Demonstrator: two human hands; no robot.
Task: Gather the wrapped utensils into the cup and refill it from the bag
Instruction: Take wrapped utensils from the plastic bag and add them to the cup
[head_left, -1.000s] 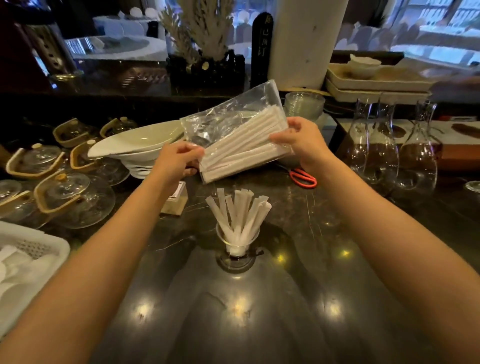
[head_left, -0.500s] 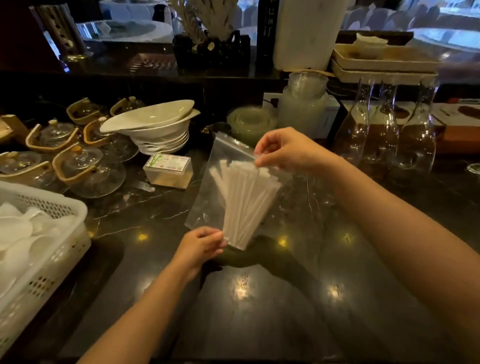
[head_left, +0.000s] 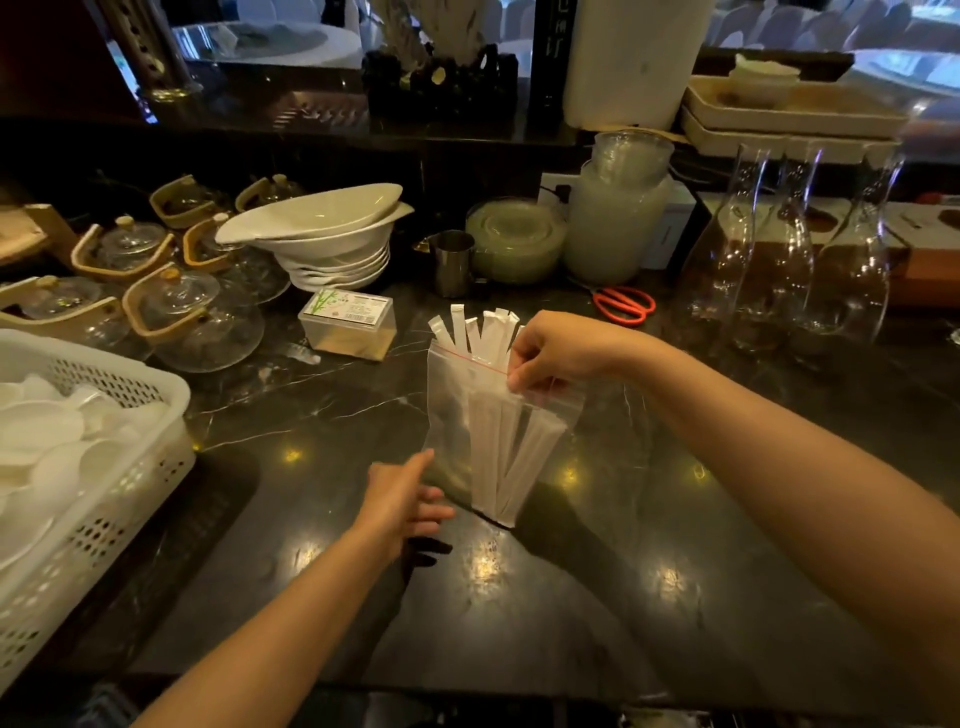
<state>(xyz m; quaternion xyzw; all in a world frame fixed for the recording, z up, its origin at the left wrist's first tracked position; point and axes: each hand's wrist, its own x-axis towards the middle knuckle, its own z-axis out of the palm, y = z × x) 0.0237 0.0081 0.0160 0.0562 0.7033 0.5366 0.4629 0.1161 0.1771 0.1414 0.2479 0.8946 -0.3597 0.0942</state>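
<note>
Right hand pinching bag by zip edge, mid counter; I see cup hidden behind it. Left hand loose, fingers spread, holding nothing. Risk: one-corner hold tilts bag, wrapped utensils spill.

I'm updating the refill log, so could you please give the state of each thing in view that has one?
Clear zip-top plastic bag: upright, pinched at top.
White paper-wrapped utensils: inside bag.
Right hand: gripping bag.
Left hand: open, beside bag.
Orange-handled scissors: lying flat.
White perforated plastic basket: filled.
</note>
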